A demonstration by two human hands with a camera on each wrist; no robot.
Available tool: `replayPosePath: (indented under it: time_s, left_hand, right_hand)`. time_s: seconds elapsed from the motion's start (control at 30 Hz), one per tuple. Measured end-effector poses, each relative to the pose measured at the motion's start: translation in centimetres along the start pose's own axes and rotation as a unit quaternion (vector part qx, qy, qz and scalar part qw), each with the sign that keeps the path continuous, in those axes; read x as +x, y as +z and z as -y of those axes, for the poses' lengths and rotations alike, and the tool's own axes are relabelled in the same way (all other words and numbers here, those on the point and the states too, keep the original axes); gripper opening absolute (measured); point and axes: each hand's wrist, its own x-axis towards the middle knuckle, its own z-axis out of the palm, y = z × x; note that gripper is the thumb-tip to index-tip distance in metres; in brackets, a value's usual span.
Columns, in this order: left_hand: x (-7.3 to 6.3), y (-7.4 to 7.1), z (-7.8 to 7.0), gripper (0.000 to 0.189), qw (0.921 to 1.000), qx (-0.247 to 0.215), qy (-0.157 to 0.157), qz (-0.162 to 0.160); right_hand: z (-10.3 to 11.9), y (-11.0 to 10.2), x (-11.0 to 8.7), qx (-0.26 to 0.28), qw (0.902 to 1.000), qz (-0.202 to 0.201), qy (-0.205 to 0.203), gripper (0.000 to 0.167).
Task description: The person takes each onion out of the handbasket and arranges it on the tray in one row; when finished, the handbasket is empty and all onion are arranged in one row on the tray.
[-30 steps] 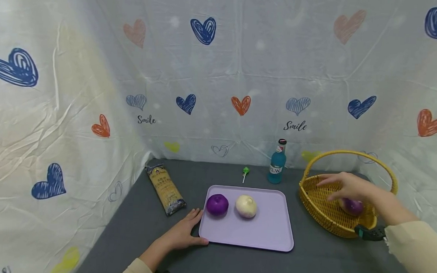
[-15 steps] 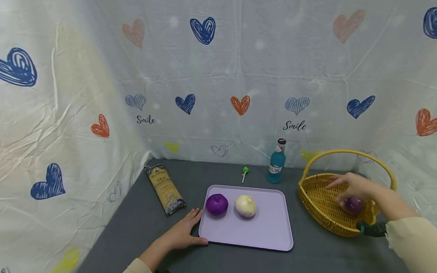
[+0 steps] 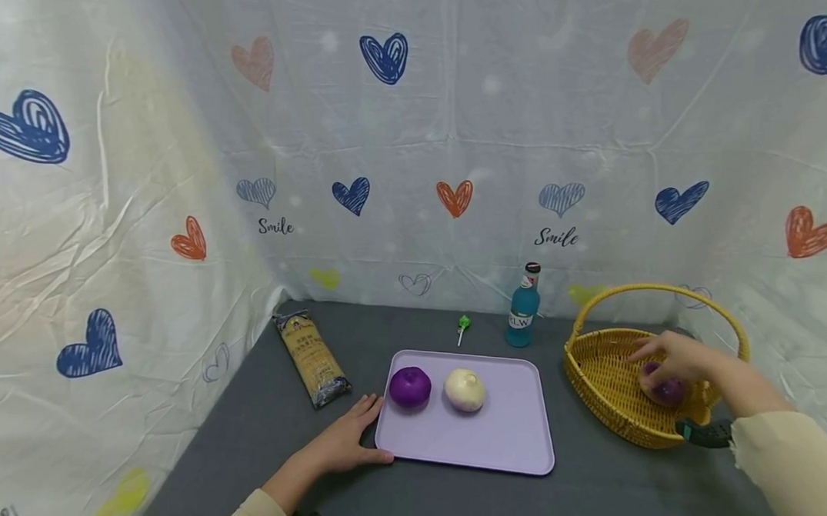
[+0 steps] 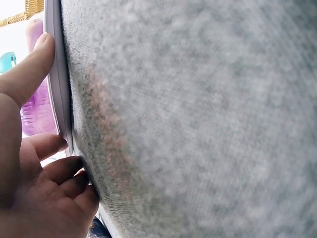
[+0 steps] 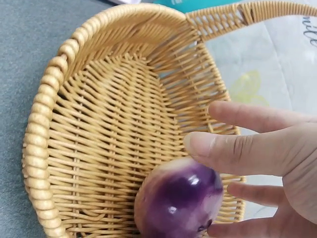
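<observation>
In the head view my left hand [image 3: 352, 438] touches the near left corner of the lilac tray [image 3: 488, 446]. Its thumb lies along the front edge and its fingers along the left edge. A deep purple round vegetable [image 3: 410, 387] and a white onion-like bulb [image 3: 464, 389] sit on the tray. Over in the yellow wicker basket [image 3: 591, 389], my right hand [image 3: 682, 358] hovers with spread fingers at a glossy purple-and-pale round vegetable [image 5: 181, 201]. The right wrist view shows the thumb just above that vegetable and the fingers beside it, not curled round it.
A tall handle [image 3: 662, 287] arches over the basket. A blue bottle [image 3: 523, 313] stands behind the tray, with a green lollipop [image 3: 464, 323] to its left. A yellow packet [image 3: 312, 356] lies left of the tray. A heart-print cloth [image 3: 419, 135] hangs behind.
My right hand has drawn back slightly to the right and lowered toward the vegetable in the basket. The left hand stays at the tray corner.
</observation>
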Motion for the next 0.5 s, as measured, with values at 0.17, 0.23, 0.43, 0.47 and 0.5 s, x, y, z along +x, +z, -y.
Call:
replayPosePath:
  time_s: [0.17,0.23,0.43,0.47,0.5]
  left_hand:
    - [0.0,0.0,0.0,0.11,1.0,0.002,-0.002,0.003]
    - [0.0,0.0,0.0,0.11,1.0,0.0,0.0,0.003]
    - [0.1,0.0,0.0,0.11,1.0,0.001,-0.002,0.001]
    - [0.0,0.1,0.0,0.11,1.0,0.001,-0.002,0.001]
    - [0.0,0.1,0.1,0.11,1.0,0.001,-0.003,0.001]
  right_hand:
    - [-0.9,0.5,-0.1,-0.003,0.9999,0.006,0.011,0.041]
    - [-1.2,0.6,-0.1,-0.006,0.9998,0.006,0.019,0.041]
    - [-1.6,0.5,-0.1,-0.02,0.999,0.001,0.04,0.041]
    - [-1.7,0.4,-0.1,-0.017,0.9988,0.002,0.047,0.04]
    - [-1.7,0.4,-0.1,-0.014,0.9985,0.002,0.053,0.04]
